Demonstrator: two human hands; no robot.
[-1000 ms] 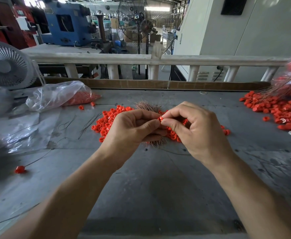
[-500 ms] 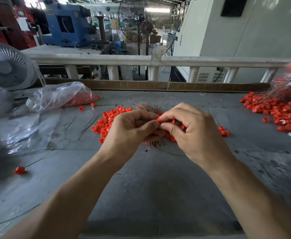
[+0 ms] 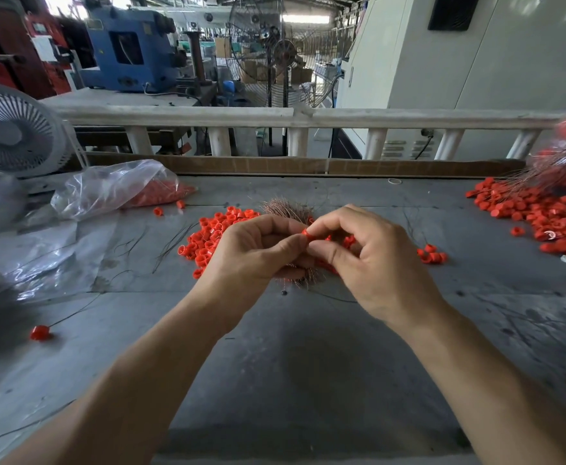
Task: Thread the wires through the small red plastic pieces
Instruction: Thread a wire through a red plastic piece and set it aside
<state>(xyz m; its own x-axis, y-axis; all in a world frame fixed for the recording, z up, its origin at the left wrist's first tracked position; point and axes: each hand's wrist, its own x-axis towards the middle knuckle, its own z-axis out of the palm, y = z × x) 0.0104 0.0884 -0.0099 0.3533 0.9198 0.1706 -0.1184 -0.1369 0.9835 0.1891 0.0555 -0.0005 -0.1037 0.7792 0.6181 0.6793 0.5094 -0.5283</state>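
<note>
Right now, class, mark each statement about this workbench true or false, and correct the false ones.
1. Both hands pinch one red piece. True.
2. The fan stands at the right. False: it stands at the left.
3. A clear bag of red pieces lies at the left. True.
4. The wire bundle hangs from the railing. False: it lies on the table, behind the left hand and right hand.

Bright daylight from behind (windows blown out), edges curved and blurred.
</note>
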